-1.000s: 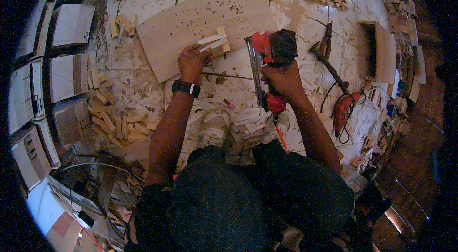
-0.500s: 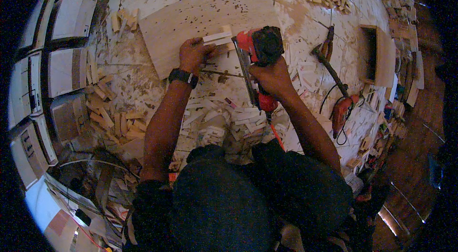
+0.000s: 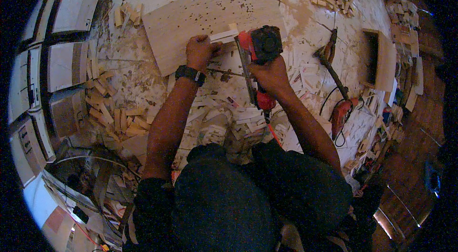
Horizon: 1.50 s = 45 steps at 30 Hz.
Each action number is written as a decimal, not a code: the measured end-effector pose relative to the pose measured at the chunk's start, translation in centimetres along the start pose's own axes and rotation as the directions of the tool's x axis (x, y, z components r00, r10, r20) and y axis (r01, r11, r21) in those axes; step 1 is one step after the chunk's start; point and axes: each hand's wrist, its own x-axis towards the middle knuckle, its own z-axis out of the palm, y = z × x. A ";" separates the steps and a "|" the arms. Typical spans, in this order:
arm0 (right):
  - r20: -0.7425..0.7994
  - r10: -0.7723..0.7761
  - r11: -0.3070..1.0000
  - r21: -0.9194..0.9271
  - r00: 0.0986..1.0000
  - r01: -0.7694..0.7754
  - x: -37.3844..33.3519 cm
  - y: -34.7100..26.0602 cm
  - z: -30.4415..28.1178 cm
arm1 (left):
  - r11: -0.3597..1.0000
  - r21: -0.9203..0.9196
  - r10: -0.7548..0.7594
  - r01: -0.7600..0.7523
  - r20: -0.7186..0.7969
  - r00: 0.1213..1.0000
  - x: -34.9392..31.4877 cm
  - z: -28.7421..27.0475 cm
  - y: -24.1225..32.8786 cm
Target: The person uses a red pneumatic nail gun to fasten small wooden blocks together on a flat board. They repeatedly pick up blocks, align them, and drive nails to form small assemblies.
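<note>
While your left hand (image 3: 199,51) pinches the small pale wood strips (image 3: 224,36) flat on the pitted plywood board (image 3: 200,18), your right hand (image 3: 271,73) is wrapped tight around the red nail gun (image 3: 257,51), its nose at the strips' 3 o'clock end. Those strips look light, stiff and easily split, so hold them by the 9 o'clock end, fingers well clear of the nose. The gun looks heavy; grip its handle firmly. Compared with half a second ago, strips and gun sit higher on the board, toward 12 o'clock. A second red tool (image 3: 342,113) lies at 4 o'clock.
</note>
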 end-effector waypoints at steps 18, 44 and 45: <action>0.004 -0.084 0.979 -0.186 0.996 0.083 0.1 -1.0 0.4 | 0.902 0.420 0.155 -0.102 -0.092 0.984 1.5 -0.5 -1.5; -0.267 0.263 0.927 0.337 0.927 -0.166 -1.9 6.1 -9.2 | 0.397 0.376 0.790 -0.837 0.325 0.520 7.1 1.0 13.0; -0.291 0.251 0.917 0.376 0.923 -0.131 -1.8 6.1 -9.1 | 0.498 0.187 0.799 -0.847 0.280 0.532 8.0 1.0 14.4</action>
